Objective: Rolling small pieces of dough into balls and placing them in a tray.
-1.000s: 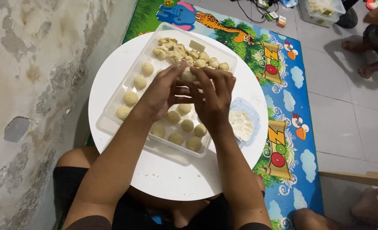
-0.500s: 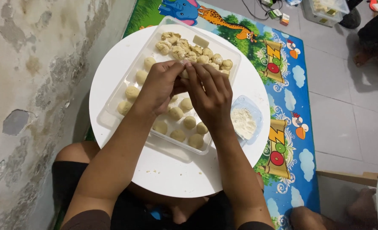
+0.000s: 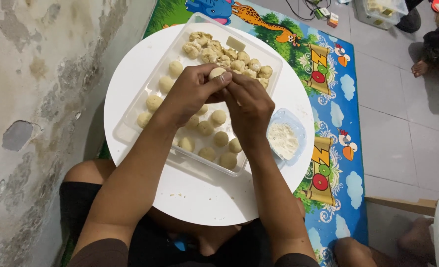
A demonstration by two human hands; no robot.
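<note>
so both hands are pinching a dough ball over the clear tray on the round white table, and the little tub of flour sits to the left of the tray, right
Not quite. The head view shows the left hand and right hand pinching a dough ball over the clear tray on the round white table, but the tub of flour sits to the right of the tray.

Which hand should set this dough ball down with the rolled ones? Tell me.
Left, probably. The left hand cups the dough ball and hangs over the rolled balls in the clear tray. The right hand only pinches it, nearer the flour tub.
</note>
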